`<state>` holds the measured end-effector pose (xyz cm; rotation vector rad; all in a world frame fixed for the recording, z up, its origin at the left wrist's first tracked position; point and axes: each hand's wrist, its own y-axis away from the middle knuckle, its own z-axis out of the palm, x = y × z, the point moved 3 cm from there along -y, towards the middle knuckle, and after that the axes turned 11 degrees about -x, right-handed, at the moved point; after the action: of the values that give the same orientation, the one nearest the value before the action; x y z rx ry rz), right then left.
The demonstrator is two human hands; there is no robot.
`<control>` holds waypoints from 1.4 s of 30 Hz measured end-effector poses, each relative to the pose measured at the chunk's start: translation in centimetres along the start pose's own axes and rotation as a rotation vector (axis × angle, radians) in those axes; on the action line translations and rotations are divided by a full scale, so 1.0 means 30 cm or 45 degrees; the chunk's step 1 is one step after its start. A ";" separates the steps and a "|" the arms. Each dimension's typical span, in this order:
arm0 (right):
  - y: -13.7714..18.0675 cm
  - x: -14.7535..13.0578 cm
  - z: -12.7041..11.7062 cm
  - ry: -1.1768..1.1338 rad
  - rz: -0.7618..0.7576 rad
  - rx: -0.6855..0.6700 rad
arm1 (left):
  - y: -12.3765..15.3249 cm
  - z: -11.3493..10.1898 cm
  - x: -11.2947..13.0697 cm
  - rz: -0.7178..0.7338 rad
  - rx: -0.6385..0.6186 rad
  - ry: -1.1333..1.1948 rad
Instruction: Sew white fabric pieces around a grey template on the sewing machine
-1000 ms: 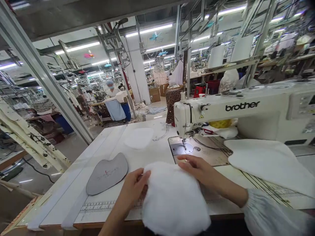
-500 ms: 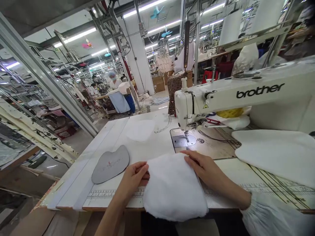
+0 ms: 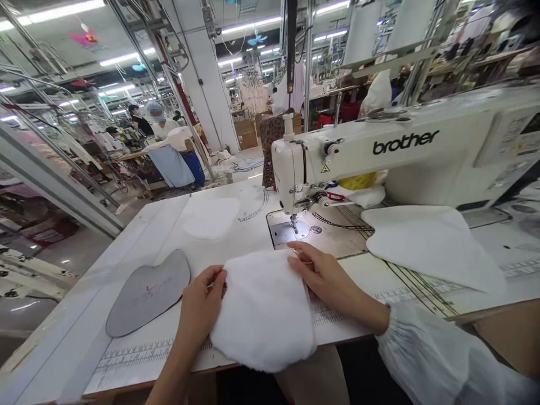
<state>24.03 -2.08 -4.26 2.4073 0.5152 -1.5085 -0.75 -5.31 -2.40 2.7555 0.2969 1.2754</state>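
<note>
Head view: just on the near side of the needle plate (image 3: 282,233) of the sewing machine (image 3: 358,152) lies a white fluffy piece (image 3: 264,315), long axis unclear. Fingers of the left hand (image 3: 201,298) pinch its left edge; the right hand (image 3: 329,278), nearer the needle plate, grasps its far-right corner.

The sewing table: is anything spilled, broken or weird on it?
Nothing looks spilled or broken. The fluffy white piece pokes past the front edge of the table, but the left hand and right hand are on it, so that seems fine.
</note>
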 end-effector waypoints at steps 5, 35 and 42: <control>0.000 -0.004 0.001 -0.012 0.004 -0.001 | -0.022 -0.007 0.005 0.060 0.069 -0.215; -0.032 0.000 0.003 -0.092 0.104 0.138 | -0.175 -0.014 0.029 0.355 0.001 -0.124; -0.020 0.017 0.006 -0.224 0.144 0.105 | -0.163 -0.002 0.051 0.269 -0.038 0.094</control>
<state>23.83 -1.53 -4.81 2.2914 0.2802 -1.7012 -0.51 -0.20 -2.02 2.7788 -0.0093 1.4180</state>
